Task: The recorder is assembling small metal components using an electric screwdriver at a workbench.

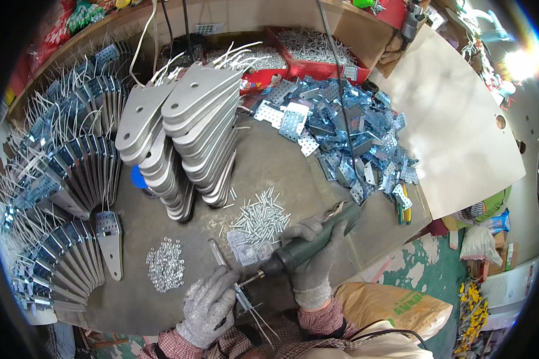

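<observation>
My left hand [208, 305], in a grey glove, is closed around a grey metal plate [217, 252] seen nearly edge-on. A bluish metal bracket [243, 299] with thin white wires hangs beside its fingers. My right hand [315, 275], also gloved, is wrapped round a dark green power screwdriver [305, 248], whose tip points left at the bracket. Whether the tip touches a screw there, I cannot tell. Just beyond the hands lies a heap of screws [260, 218], partly on a clear plastic bag [245, 252]. Small nuts [166, 266] form another heap at the left.
Two tall stacks of grey plates [200, 113] stand at the back, beside a heap of perforated blue-silver brackets [353, 128]. Wired plate assemblies [72, 251] fan along the left. Red bins [311, 51] hold screws. Yellow-green-handled pliers [406, 206] lie right; a black cord [343, 102] hangs down.
</observation>
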A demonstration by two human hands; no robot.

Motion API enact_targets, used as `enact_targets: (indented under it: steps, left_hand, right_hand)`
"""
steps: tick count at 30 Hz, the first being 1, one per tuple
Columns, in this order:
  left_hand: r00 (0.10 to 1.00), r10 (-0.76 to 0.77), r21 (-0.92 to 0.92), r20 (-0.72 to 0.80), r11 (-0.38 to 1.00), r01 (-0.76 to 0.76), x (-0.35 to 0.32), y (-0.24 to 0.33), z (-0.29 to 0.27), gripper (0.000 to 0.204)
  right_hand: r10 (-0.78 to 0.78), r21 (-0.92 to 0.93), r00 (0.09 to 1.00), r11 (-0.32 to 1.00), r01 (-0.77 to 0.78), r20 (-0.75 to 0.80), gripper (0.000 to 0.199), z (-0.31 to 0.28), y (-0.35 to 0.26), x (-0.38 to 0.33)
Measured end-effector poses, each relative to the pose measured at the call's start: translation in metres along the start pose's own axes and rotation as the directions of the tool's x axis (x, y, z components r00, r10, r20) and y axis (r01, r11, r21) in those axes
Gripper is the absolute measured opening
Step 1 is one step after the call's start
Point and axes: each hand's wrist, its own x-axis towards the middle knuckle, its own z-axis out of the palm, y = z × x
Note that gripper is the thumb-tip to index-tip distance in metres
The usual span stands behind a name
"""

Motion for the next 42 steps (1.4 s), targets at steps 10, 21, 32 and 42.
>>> enact_targets:
  steps: [10,21,32,42]
  left_hand:
    - [0.996,0.085,0.081,0.008,0.993,-0.086,-0.011,-0.025,-0.007,0.048]
    - [0.890,-0.064,0.057,0.451,0.997,0.043,-0.025,0.004,-0.031,0.059]
    - [0.754,-0.491,0.316,-0.437,0.701,0.640,-0.044,-0.068,-0.098,0.052]
    - [0.646,-0.539,0.473,-0.541,0.440,0.764,-0.051,-0.101,-0.074,0.056]
  right_hand:
    - [-0.079,-0.429,0.991,0.895,0.120,0.112,0.052,0.021,-0.007,-0.004]
    - [0.355,-0.270,0.831,-0.827,0.492,0.428,0.078,0.061,-0.163,0.014]
    - [0.379,-0.307,0.680,-0.682,0.664,0.628,0.032,0.058,-0.108,-0.022]
    - [0.466,-0.430,0.700,-0.561,0.707,0.542,0.022,0.021,-0.074,-0.018]
